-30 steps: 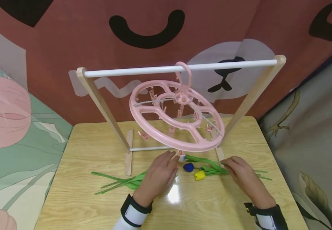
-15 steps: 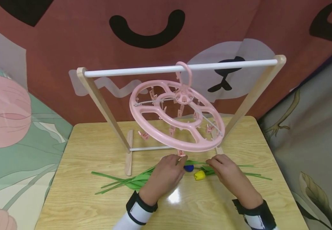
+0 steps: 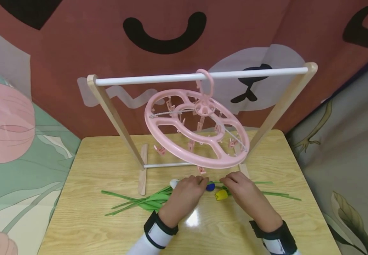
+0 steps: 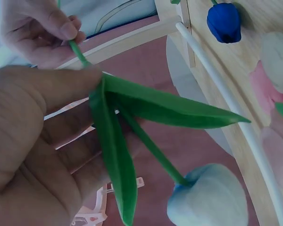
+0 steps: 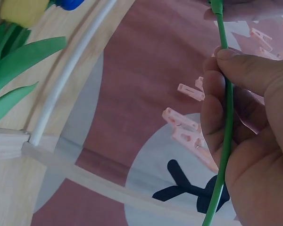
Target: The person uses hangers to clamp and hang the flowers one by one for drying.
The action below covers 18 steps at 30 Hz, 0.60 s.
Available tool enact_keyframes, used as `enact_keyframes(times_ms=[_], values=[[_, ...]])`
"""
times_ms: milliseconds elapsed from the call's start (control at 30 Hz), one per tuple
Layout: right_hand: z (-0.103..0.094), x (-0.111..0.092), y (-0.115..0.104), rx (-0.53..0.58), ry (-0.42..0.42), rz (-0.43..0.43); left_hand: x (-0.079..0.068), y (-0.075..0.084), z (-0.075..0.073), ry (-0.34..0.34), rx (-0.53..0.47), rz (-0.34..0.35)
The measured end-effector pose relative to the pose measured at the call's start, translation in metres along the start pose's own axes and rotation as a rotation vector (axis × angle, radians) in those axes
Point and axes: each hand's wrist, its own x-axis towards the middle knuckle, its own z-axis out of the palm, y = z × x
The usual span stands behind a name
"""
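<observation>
My left hand point(image 3: 186, 194) pinches an artificial white tulip point(image 4: 210, 197) with a bluish base, between thumb and fingers where its two green leaves meet the stem. In the head view its bloom point(image 3: 174, 183) peeks out left of that hand. My right hand point(image 3: 243, 191) pinches the same tulip's stem point(image 5: 228, 117) farther down, and the stem's end sticks out to the right. A blue tulip point(image 3: 210, 186) and a yellow tulip point(image 3: 221, 194) lie on the table between the hands. More green stems point(image 3: 139, 201) lie left of my left hand, their blooms mostly hidden behind it.
A pink round clip hanger point(image 3: 184, 150) hangs from the white bar point(image 3: 145, 79) of a wooden stand point(image 3: 117, 120), just above and beyond my hands. Several pink clothespins point(image 3: 201, 170) dangle from it. The wooden table point(image 3: 107, 159) ends at patterned cloth behind.
My right hand has moved left along the stem, closer to my left hand. The left hand has shifted slightly right, and the white tulip's bloom now points left instead of up by the clothespin.
</observation>
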Motion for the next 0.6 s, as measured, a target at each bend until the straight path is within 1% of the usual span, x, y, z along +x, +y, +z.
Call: enact_keyframes(times_ms=[100,267,333,400,467,533,600], values=[[-0.001,0.003,-0.003,-0.011,0.005,-0.013,-0.001,-0.001,0.003,0.006,0.015,-0.001],[-0.001,0.004,-0.007,-0.027,0.016,-0.036,-0.002,-0.002,0.005,0.013,-0.009,-0.013],[-0.002,0.005,-0.008,-0.016,0.017,-0.035,-0.002,-0.002,0.005,0.014,-0.011,-0.014],[-0.003,0.004,-0.011,0.010,0.027,-0.029,-0.002,-0.003,0.006,0.015,0.009,-0.016],[-0.004,0.003,-0.014,0.063,0.064,-0.041,-0.003,-0.005,0.006,0.017,0.042,-0.018],[-0.004,0.002,-0.019,0.132,0.121,-0.073,-0.004,-0.007,0.006,0.024,0.076,-0.021],[-0.003,-0.001,-0.024,0.181,0.169,-0.126,-0.005,-0.010,0.005,0.045,0.086,-0.025]])
